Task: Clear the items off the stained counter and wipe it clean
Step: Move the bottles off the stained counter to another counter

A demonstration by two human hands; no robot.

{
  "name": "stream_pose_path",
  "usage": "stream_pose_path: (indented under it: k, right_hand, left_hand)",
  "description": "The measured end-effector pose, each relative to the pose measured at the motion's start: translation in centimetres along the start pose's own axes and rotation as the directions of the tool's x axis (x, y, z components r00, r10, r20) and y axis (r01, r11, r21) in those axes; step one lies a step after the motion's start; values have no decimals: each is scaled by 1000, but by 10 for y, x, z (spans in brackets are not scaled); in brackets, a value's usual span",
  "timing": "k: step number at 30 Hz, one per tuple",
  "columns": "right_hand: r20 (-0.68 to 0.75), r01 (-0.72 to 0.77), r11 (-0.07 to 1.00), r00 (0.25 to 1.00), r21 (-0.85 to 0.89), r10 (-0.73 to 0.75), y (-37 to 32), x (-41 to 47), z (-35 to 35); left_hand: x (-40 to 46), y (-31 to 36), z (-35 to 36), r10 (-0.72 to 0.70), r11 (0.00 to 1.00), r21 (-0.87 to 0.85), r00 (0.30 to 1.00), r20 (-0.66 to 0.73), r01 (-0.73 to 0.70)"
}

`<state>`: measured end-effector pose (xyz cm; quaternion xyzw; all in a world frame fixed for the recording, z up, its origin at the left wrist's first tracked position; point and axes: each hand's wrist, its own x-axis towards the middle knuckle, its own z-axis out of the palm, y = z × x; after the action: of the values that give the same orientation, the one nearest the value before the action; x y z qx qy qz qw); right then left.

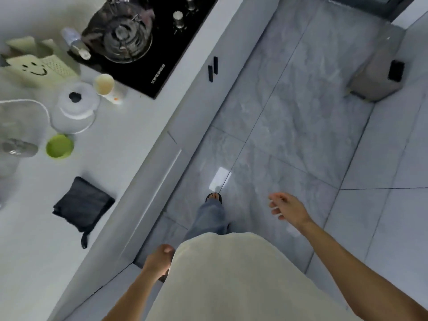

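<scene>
The white counter (129,135) runs along the left. On it lie a folded dark grey cloth (84,205), a green cup (59,146), a white lidded pot (75,106), a paper cup (104,85) and a pale board with a smiley face (34,69). My left hand (159,260) hangs by my hip with fingers loosely curled, holding nothing. Over the floor, away from the counter, my right hand (286,206) is relaxed and also holds nothing.
A black gas hob (162,54) with a glass-lidded pan (126,40) sits at the counter's far end, a bottle (76,44) beside it. A sink (18,126) lies at far left. A grey bin (377,79) stands on the tiled floor (289,112) at right.
</scene>
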<state>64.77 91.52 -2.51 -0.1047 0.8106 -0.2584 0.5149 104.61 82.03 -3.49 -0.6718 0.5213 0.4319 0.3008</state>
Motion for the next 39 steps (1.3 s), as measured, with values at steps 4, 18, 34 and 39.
stream_pose_path:
  k: [4, 18, 34, 39]
  right_hand:
    - [-37, -117, 993, 992, 17, 118, 9, 5, -11]
    - [9, -553, 734, 801, 394, 599, 24, 54, -102]
    - [-123, -137, 951, 976, 277, 177, -229, 268, -290]
    - [-134, -121, 958, 978, 260, 160, -277, 313, -318]
  left_hand:
    - [34, 84, -56, 80, 992, -101, 996, 40, -75]
    - [71, 408, -130, 383, 924, -25, 921, 75, -382]
    - [114, 516, -169, 150, 974, 158, 985, 84, -162]
    - [147, 581, -203, 141, 976, 151, 984, 107, -156]
